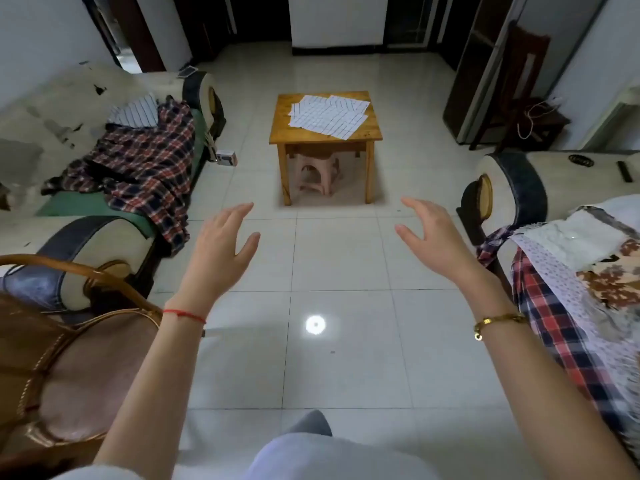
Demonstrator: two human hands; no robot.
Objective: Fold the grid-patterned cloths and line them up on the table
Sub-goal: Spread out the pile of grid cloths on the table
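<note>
White grid-patterned cloths lie spread flat and overlapping on a small wooden table some way ahead on the tiled floor. My left hand is held out in front of me, fingers apart, holding nothing. My right hand is raised the same way, palm turned inward and empty. Both hands hover over the floor, well short of the table.
A pink stool stands under the table. A sofa with a plaid blanket lines the left side, a sofa with patterned covers the right. A brown wicker chair is at my near left. Tiled floor runs between them.
</note>
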